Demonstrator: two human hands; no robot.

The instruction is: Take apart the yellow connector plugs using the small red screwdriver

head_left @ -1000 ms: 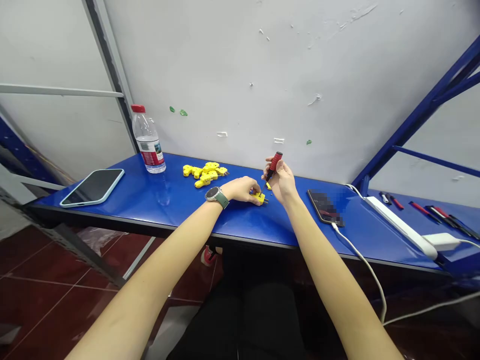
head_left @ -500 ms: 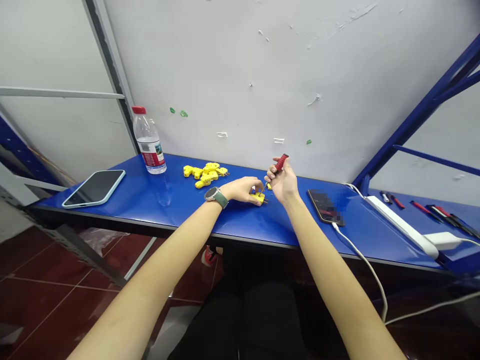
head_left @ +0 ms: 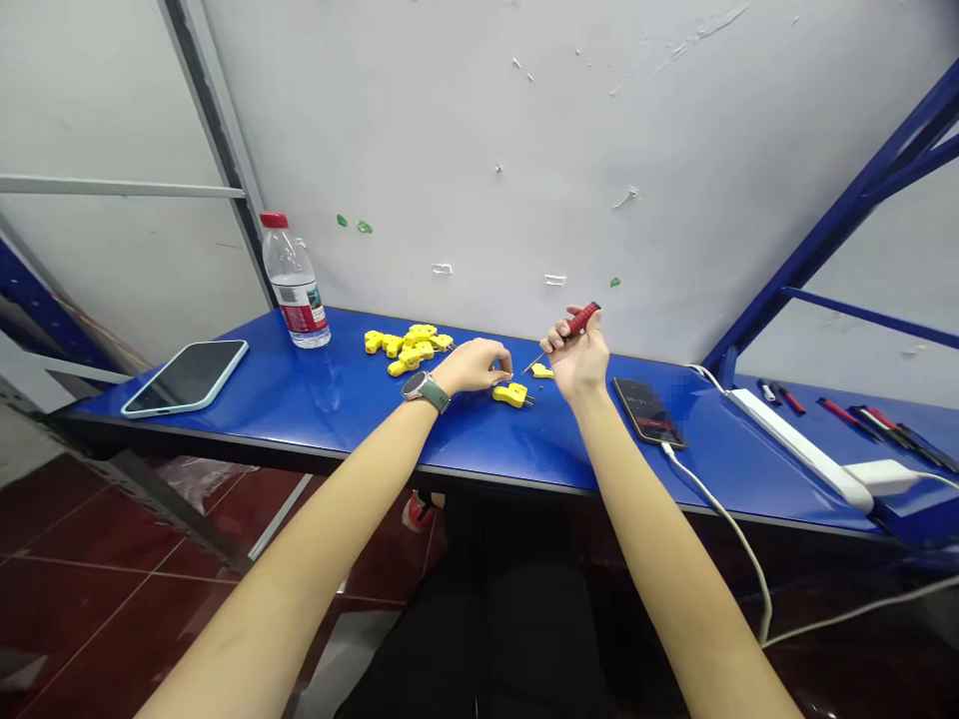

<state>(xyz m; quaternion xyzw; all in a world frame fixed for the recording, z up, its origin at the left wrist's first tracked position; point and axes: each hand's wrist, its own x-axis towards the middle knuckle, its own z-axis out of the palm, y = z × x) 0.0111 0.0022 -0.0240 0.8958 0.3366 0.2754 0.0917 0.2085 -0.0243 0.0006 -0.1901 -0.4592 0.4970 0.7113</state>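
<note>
Right hand [head_left: 575, 367]: fingers closed on a red-handled screwdriver [head_left: 582, 320], its tip pointing toward the left fingertips. Left hand [head_left: 471, 365]: fingers curled together; contents, if any, cannot be determined. Yellow two-pin plug [head_left: 510, 395] lies on the blue tabletop [head_left: 479, 444], just below the left fingertips.

Blue surface [head_left: 337, 404] carries yellow two-pin plugs [head_left: 509, 395], a plastic bottle [head_left: 298, 300], two smartphones [head_left: 187, 376] and a white power strip [head_left: 798, 449].

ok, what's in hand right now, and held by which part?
Right hand: the screwdriver, by its red handle. Left hand: nearest the yellow plug; can't tell whether it pinches anything small.
</note>
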